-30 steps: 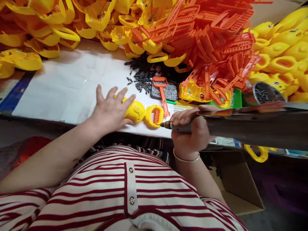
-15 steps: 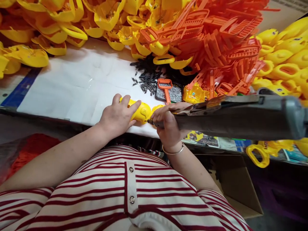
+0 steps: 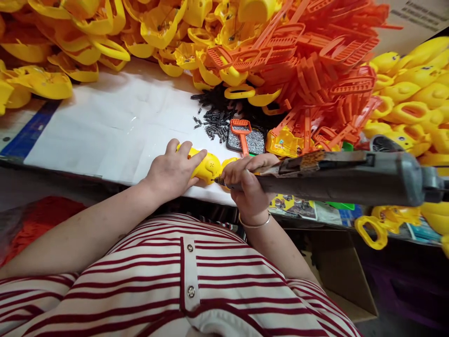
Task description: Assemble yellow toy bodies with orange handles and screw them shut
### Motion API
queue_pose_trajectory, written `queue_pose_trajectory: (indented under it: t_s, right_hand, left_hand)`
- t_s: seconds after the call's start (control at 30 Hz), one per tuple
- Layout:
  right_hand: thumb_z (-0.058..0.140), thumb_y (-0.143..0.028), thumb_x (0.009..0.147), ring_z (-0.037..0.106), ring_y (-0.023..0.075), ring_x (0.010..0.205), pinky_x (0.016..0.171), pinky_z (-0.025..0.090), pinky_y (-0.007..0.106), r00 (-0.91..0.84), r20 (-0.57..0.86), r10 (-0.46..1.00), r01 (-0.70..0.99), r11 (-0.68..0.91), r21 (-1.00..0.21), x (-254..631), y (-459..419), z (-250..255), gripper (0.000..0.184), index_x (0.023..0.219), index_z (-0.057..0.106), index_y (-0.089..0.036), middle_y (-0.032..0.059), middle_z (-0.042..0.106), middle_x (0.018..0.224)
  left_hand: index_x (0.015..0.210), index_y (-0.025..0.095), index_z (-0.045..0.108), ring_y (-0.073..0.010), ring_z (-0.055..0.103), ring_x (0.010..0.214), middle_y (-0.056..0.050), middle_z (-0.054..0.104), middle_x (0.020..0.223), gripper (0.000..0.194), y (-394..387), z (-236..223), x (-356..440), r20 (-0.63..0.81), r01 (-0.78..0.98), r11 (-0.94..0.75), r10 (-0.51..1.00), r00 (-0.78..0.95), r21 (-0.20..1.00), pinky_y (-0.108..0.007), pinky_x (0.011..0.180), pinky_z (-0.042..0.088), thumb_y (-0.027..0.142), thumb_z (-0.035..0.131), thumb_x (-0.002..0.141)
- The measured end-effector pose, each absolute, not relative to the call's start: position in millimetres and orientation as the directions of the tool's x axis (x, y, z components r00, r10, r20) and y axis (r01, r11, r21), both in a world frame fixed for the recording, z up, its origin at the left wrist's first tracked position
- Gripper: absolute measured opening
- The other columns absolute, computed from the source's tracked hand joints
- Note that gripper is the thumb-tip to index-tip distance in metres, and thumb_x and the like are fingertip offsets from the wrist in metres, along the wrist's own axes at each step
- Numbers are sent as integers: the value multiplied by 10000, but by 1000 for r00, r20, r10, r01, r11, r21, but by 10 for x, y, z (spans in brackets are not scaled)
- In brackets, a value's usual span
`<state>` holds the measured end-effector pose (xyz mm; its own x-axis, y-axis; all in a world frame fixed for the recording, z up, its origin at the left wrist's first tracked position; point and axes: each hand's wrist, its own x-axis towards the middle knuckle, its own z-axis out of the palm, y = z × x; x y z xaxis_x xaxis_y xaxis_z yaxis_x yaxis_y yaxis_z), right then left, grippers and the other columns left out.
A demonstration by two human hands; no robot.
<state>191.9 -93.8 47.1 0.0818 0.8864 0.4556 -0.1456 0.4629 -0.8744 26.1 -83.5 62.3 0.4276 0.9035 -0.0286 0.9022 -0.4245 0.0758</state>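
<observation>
A yellow plastic toy body with a cluster of small holes lies on the white table top. My left hand is closed over its left part, fingers across the top and thumb at the near side. My right hand is wrapped round a long grey electric screwdriver, which lies almost level. Its tip touches or nearly touches the toy's right end. Part of another yellow piece shows behind my right fingers.
A black tray of small screws holds an orange handle. Small black parts lie beside it. Heaps of yellow shells, orange handles and yellow toys line the back and right. A cardboard box stands below.
The rear end of the screwdriver has swung slightly down and toward me. Both hands keep their grip, and the view has shifted a little.
</observation>
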Motion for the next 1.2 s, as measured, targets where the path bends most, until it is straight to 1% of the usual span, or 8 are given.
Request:
queue_pose_trajectory:
  t_s: [0.1, 0.23, 0.5, 0.67, 0.87, 1.03, 1.1, 1.2]
  right_hand:
    - [695, -507, 790, 414, 96, 355, 387, 396, 247, 119, 577, 808, -172, 589, -790, 1943, -913, 664, 303, 814, 501, -276, -105, 410, 474]
    - [674, -475, 819, 424, 90, 372, 421, 431, 247, 271, 618, 738, -162, 667, -727, 1966, -747, 762, 255, 811, 508, -281, -95, 388, 495]
    - [752, -491, 729, 446, 84, 352, 405, 447, 237, 209, 421, 883, -240, 464, -853, 1923, -535, 681, 346, 796, 511, -252, -116, 431, 462]
    - [782, -491, 703, 420, 66, 327, 370, 415, 218, 138, 429, 893, -237, 451, -861, 1899, -489, 689, 402, 665, 476, -234, -111, 424, 433]
    - [768, -495, 716, 398, 61, 330, 357, 385, 212, 21, 427, 904, -239, 419, -876, 1924, -458, 634, 397, 635, 488, -226, -103, 434, 438]
    - [780, -444, 725, 418, 70, 355, 387, 411, 222, 24, 502, 864, -282, 488, -826, 1982, -561, 598, 361, 680, 489, -235, -106, 442, 470]
    - [789, -390, 732, 435, 71, 369, 402, 426, 220, 7, 522, 853, -299, 500, -813, 2026, -621, 627, 323, 714, 504, -239, -105, 469, 491]
    - [765, -347, 761, 446, 74, 372, 390, 420, 215, -54, 545, 836, -301, 507, -808, 2095, -684, 743, 228, 746, 565, -238, -97, 487, 498]
  left_hand:
    - [1402, 337, 495, -383, 433, 1225, -137, 506, 1366, 620, -864, 595, 243, -24, 874, -481, 875, 483, 67, -405, 712, 602, 461, 675, 822]
    - [1395, 338, 505, -378, 446, 1229, -133, 517, 1377, 599, -898, 598, 227, -21, 842, -536, 843, 538, 65, -397, 685, 602, 483, 654, 833]
    - [1280, 308, 614, -359, 501, 1193, -111, 604, 1293, 566, -847, 521, 206, 96, 805, -572, 820, 564, 159, -387, 682, 597, 507, 726, 762]
    - [1190, 217, 661, -337, 539, 1160, -130, 646, 1217, 539, -802, 387, 171, 279, 776, -564, 822, 496, 283, -407, 771, 592, 535, 716, 759]
    - [1168, 190, 641, -317, 575, 1157, -131, 662, 1189, 540, -802, 323, 167, 355, 742, -600, 792, 497, 299, -414, 853, 574, 546, 706, 768]
    - [1275, 169, 509, -326, 568, 1224, -173, 576, 1333, 790, -890, 187, 122, 331, 786, -387, 911, 246, 483, -453, 948, 538, 611, 760, 670]
    - [1283, 162, 479, -321, 630, 1124, -165, 613, 1263, 867, -922, 157, 92, 219, 804, -220, 969, 115, 553, -438, 873, 564, 623, 787, 616]
    - [1209, 185, 520, -292, 687, 969, -105, 679, 1114, 799, -939, 171, 65, 59, 802, -92, 996, 70, 590, -394, 791, 574, 601, 804, 589]
